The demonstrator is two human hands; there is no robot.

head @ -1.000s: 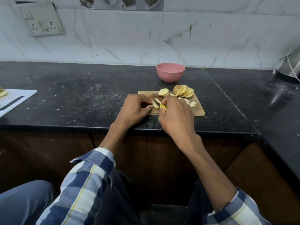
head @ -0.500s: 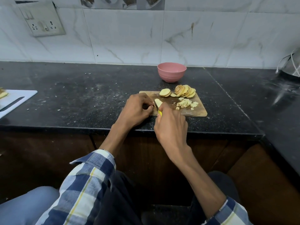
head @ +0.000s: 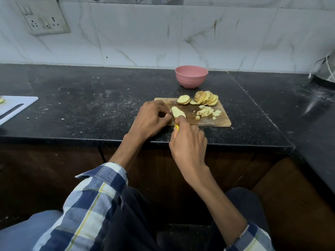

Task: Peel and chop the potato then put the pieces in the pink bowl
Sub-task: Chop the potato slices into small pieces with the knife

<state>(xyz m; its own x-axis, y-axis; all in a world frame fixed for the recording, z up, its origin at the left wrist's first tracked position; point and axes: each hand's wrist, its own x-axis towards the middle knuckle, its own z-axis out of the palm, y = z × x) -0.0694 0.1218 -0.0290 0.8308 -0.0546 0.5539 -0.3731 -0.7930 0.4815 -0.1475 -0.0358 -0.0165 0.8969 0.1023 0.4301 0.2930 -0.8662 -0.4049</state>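
Note:
A small wooden cutting board (head: 213, 122) lies near the counter's front edge. On its left end a pale potato slice (head: 177, 111) lies flat, and my left hand (head: 151, 117) pinches its left side with curled fingertips. My right hand (head: 187, 142) grips a knife with a yellow handle (head: 176, 127); the blade meets the slice's near-left edge, mostly hidden. A row of round potato slices (head: 205, 97) leans at the board's far side, with two more slices (head: 183, 99) beside it. Small diced pieces (head: 208, 112) sit at the right. The pink bowl (head: 191, 76) stands behind the board.
A white cutting board (head: 16, 107) with a dark knife on it lies at the counter's left edge. A metal appliance with a cord (head: 326, 73) stands at the far right. A wall socket plate (head: 43, 17) hangs at the upper left. Crumbs dot the black counter (head: 90, 98).
My right hand with the knife has drawn back toward me, uncovering the slice and the diced pieces. My left hand stays on the slice's left side.

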